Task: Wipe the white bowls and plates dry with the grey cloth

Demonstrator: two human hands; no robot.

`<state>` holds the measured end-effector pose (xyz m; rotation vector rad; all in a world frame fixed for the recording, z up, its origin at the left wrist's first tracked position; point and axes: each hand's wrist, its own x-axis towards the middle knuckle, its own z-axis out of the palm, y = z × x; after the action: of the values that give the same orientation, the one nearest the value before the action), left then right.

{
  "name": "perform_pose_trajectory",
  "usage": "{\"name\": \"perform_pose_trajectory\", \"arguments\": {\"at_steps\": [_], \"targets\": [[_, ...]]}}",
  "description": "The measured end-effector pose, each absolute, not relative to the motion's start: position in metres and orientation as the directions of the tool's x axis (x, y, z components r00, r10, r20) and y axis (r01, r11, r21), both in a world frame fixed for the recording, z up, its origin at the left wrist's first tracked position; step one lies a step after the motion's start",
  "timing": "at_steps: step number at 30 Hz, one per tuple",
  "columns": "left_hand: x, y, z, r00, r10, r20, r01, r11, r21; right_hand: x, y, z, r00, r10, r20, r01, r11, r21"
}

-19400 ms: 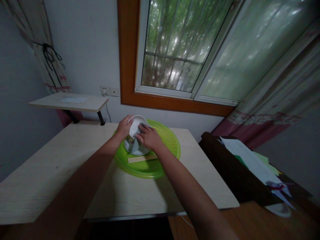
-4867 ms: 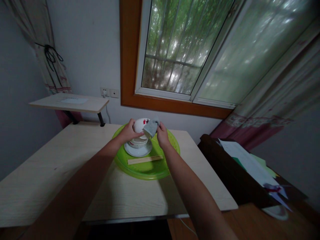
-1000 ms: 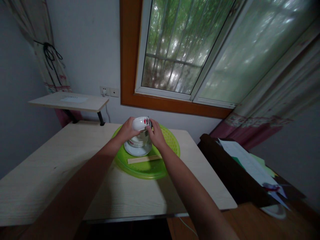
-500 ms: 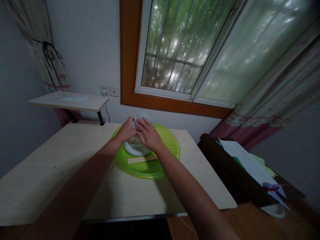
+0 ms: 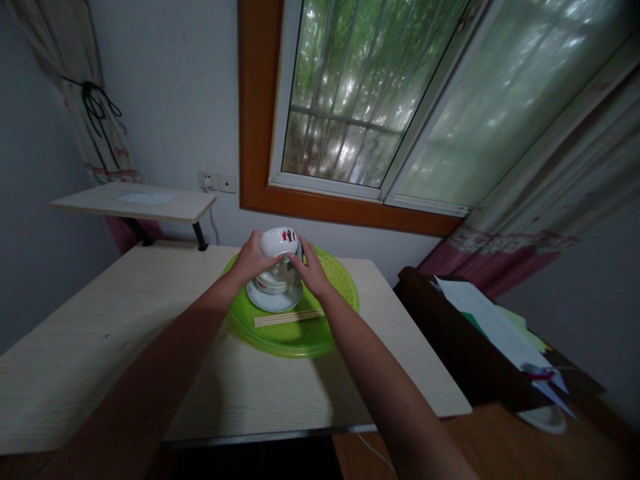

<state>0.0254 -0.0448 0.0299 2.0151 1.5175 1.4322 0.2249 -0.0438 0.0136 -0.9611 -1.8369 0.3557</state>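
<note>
My left hand (image 5: 250, 259) grips a small white bowl with a red mark (image 5: 279, 241), held tilted above a stack of white dishes (image 5: 274, 288). My right hand (image 5: 313, 270) is closed on a grey cloth (image 5: 293, 267), pressed against the bowl's underside; most of the cloth is hidden by the fingers. The dishes rest on a white plate (image 5: 273, 303) inside a round green plastic basin (image 5: 300, 333). A pair of wooden chopsticks (image 5: 289, 318) lies in the basin just in front of the plate.
The basin sits at the far side of a pale wooden table (image 5: 100, 340). A small shelf (image 5: 135, 202) juts out at the back left. A dark cabinet with papers (image 5: 490, 333) stands to the right. A barred window (image 5: 345, 100) is behind.
Half a second ago my right hand covered the bowl from above with the cloth; now it has slid to the bowl's right side and the bowl's white outside shows again.
</note>
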Motion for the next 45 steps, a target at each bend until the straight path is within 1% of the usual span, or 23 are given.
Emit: {"name": "perform_pose_trajectory", "arguments": {"at_steps": [4, 9, 16, 18, 20, 22, 24, 27, 30, 35, 40, 42, 45], "targets": [[0.025, -0.045, 0.03, -0.045, 0.835, 0.549, 0.575, -0.428, 0.697, 0.224, -0.043, 0.012, -0.171, 0.792, 0.587, 0.418, 0.597, -0.685], [0.023, -0.043, 0.028, -0.055, 0.857, 0.512, 0.524, -0.412, 0.745, 0.224, -0.043, 0.012, -0.167, 0.822, 0.544, 0.321, 0.567, -0.758], [0.02, -0.034, 0.018, 0.021, 0.881, 0.473, 0.408, -0.439, 0.8, 0.225, -0.04, 0.008, -0.096, 0.824, 0.559, 0.238, 0.564, -0.791], [0.02, -0.032, 0.015, 0.056, 0.867, 0.495, 0.372, -0.478, 0.796, 0.226, -0.038, 0.006, -0.082, 0.833, 0.548, 0.223, 0.551, -0.804], [0.021, -0.031, 0.014, 0.104, 0.835, 0.541, 0.36, -0.539, 0.762, 0.227, -0.037, 0.006, -0.069, 0.835, 0.546, 0.238, 0.545, -0.804], [0.021, -0.031, 0.014, 0.141, 0.795, 0.59, 0.385, -0.593, 0.707, 0.228, -0.037, 0.007, -0.055, 0.822, 0.567, 0.291, 0.557, -0.778], [0.022, -0.032, 0.014, 0.151, 0.769, 0.621, 0.429, -0.617, 0.66, 0.229, -0.037, 0.008, -0.059, 0.79, 0.61, 0.359, 0.587, -0.725], [0.023, -0.032, 0.014, 0.165, 0.765, 0.622, 0.505, -0.608, 0.613, 0.23, -0.039, 0.012, -0.116, 0.727, 0.676, 0.44, 0.648, -0.621], [0.023, -0.033, 0.015, 0.183, 0.772, 0.609, 0.566, -0.589, 0.577, 0.232, -0.04, 0.016, -0.171, 0.676, 0.717, 0.478, 0.693, -0.54], [0.023, -0.037, 0.017, 0.164, 0.821, 0.547, 0.606, -0.521, 0.601, 0.235, -0.039, 0.019, -0.232, 0.649, 0.725, 0.496, 0.72, -0.486], [0.024, -0.038, 0.018, 0.162, 0.829, 0.536, 0.603, -0.513, 0.611, 0.235, -0.046, 0.025, -0.304, 0.603, 0.737, 0.476, 0.766, -0.431], [0.024, -0.038, 0.019, 0.156, 0.834, 0.529, 0.619, -0.5, 0.606, 0.234, -0.05, 0.028, -0.348, 0.573, 0.742, 0.478, 0.79, -0.385], [0.024, -0.038, 0.019, 0.163, 0.836, 0.525, 0.625, -0.498, 0.6, 0.23, -0.057, 0.031, -0.441, 0.509, 0.739, 0.492, 0.826, -0.275]]}}
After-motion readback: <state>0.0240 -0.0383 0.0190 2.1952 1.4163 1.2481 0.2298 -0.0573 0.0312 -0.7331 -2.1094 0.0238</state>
